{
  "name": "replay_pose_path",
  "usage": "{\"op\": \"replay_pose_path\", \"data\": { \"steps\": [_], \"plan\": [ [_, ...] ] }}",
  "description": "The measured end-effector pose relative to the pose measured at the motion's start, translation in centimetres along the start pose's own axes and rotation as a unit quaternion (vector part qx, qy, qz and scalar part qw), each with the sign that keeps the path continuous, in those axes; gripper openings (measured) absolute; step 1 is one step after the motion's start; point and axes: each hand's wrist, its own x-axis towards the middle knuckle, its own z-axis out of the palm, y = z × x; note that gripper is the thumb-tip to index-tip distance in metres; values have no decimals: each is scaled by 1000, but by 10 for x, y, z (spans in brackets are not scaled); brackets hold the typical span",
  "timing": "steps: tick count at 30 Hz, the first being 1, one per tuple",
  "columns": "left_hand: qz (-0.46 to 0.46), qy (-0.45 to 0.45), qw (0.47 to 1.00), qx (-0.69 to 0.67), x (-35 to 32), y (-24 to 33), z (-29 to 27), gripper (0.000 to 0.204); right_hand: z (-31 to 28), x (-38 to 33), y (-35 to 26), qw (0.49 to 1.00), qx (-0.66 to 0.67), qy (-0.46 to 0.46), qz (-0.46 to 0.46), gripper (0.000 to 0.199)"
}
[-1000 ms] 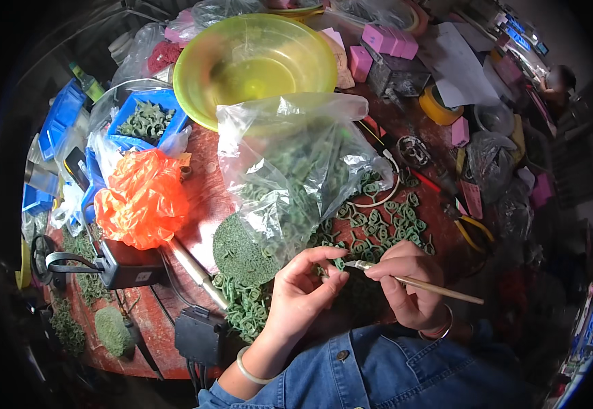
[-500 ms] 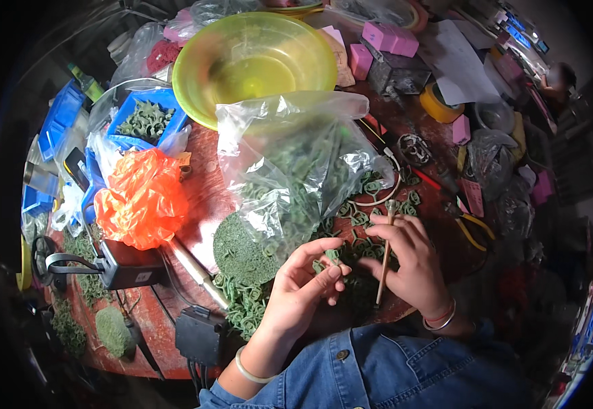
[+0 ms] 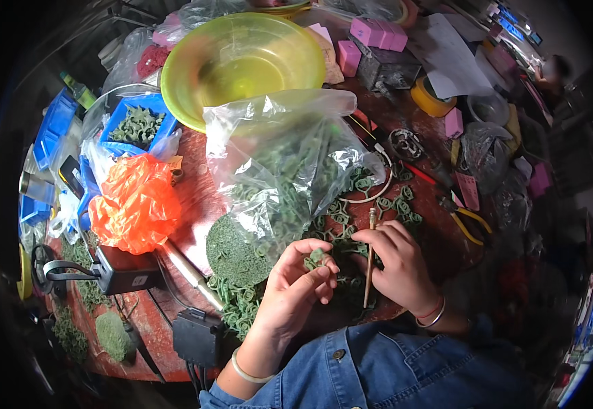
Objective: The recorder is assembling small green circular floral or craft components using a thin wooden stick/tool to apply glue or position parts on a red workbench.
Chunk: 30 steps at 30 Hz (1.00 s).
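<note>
Since half a second ago, little has shifted: the wooden stick [image 3: 369, 259] stays nearly upright in the right hand [image 3: 397, 269], where a second ago it lay almost flat and pointed out to the right. That hand's grip is closed around the stick, fingers wrapped about its middle, its upper end rising above the knuckles. Just left of the stick, the left hand [image 3: 295, 293] pinches a small green ring piece [image 3: 315, 258] between thumb and fingertips, its grip shut on it, close beside the stick but not clearly touching.

Loose green pieces [image 3: 371, 204] lie scattered on the table [image 3: 194, 198] just beyond the stick. Up and to the left of the stick, a clear plastic bag [image 3: 283, 157] slumps, holding more green pieces. Left of the stick and under the bag's lower edge sits a round green pad [image 3: 231, 249]. Farther left, well apart from the stick, is a crumpled orange bag [image 3: 135, 203], and behind that a blue tray [image 3: 136, 123] with green pieces inside. Far beyond the stick, past the clear bag, stands a large yellow-green bowl [image 3: 194, 54]. To the right of the stick, yellow-handled pliers [image 3: 465, 221] lie on the table.
</note>
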Motion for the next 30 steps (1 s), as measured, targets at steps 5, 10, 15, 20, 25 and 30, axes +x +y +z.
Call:
{"op": "replay_pose_path", "data": {
  "steps": [5, 10, 15, 20, 25, 30],
  "plan": [
    [5, 23, 998, 52, 2, -7, -3, 22, -6, 8, -5, 991, 130, 35, 15, 36],
    [25, 36, 994, 96, 1, -6, 2, 22, -18, 15, -14, 984, 180, 10, -19, 33],
    [32, 29, 989, 138, 0, -7, 1, 24, -18, 15, -21, 979, 202, -16, -37, 39],
    [22, 14, 982, 184, -3, -9, 4, 25, -19, 14, -20, 981, 188, -34, -40, 41],
    [47, 4, 973, 225, -2, -11, 8, 26, -20, 14, -19, 987, 157, -25, -36, 37],
    [43, 27, 948, 313, -4, -10, 10, 21, -19, 14, -16, 990, 126, -39, -44, 38]
  ]
}}
